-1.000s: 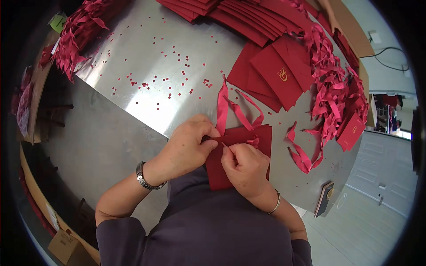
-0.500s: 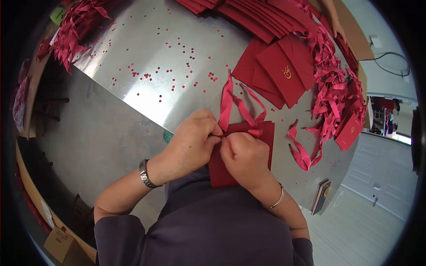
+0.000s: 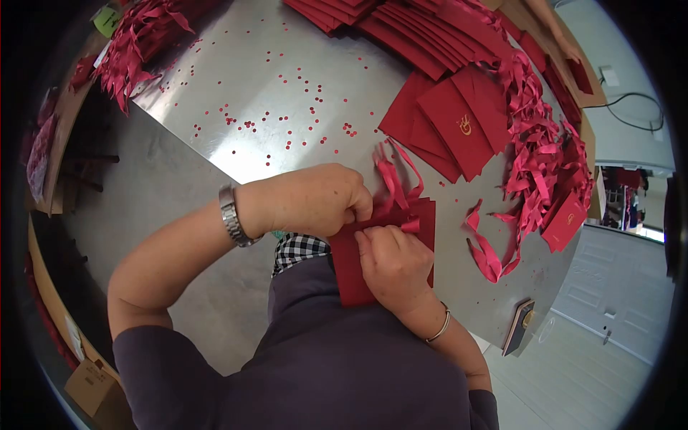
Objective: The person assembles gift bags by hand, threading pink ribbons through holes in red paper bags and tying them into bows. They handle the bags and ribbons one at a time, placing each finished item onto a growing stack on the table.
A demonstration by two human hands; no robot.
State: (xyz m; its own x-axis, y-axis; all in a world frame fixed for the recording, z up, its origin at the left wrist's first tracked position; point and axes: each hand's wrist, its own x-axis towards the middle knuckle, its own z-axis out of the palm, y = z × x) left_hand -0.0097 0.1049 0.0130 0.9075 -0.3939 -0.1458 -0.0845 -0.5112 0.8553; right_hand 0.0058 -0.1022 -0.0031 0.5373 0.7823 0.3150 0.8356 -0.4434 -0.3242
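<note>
A flat dark-red paper bag (image 3: 346,269) lies at the table's near edge, against my front. Pinkish-red ribbon (image 3: 390,185) rises in loops from its top edge. My left hand (image 3: 319,199), with a metal watch on the wrist, bends over the bag's upper left corner. Its fingers are closed at the ribbon's base, and the fingertips are partly hidden. Across the bag's upper middle, my right hand (image 3: 394,266) is closed in a pinch on the ribbon, and a short piece shows beside its knuckles.
Stacked red bags (image 3: 412,43) and loose ones with gold print (image 3: 459,125) lie beyond. Tangled ribbons (image 3: 530,143) run along the right side. Red paper dots (image 3: 287,118) dot the metal table (image 3: 236,79). A phone (image 3: 517,326) sits near the right edge. Another person's arm (image 3: 555,29) appears top right.
My left hand has turned over, with its elbow swung out to the left. The ribbon loops have been drawn lower and look shorter. My right hand stays over the bag.
</note>
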